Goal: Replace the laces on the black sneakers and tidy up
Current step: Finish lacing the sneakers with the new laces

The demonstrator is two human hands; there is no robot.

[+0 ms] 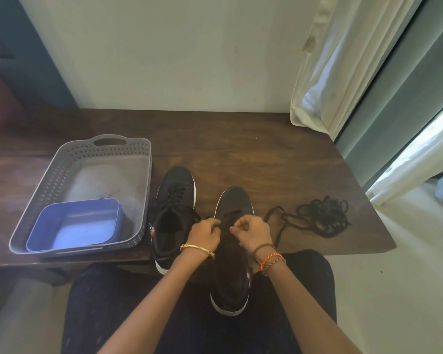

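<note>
nearest us, the right sneaker (232, 267) lies with its heel over our lap and its toe reaching onto the near edge of the tabletop (253, 154), and both hands are at its eyelets. our left hand (205, 233) has its fingers curled in a pinch at the left side of the lacing area, and our right hand (251, 232) is curled the same way at the right side; each seems to hold a bit of black lace, though the dark lace against the dark shoe leaves us unsure how much is threaded. we judge we are lacing this second shoe near its toe-end eyelets, since the left sneaker (173, 215), just beside it at the near edge, already shows crossed laces. the next move, we think, calls for drawing both ends even and feeding each tip through the next eyelet without twisting. toward the right edge a loose tangle of black lace (322, 217) lies on the wood, with a strand running back toward our right hand; whether it is old or new we cannot tell. near the left edge sits a grey perforated basket (62, 172), and in its near corner a blue box (74, 223), open, with nothing visible inside.
</note>
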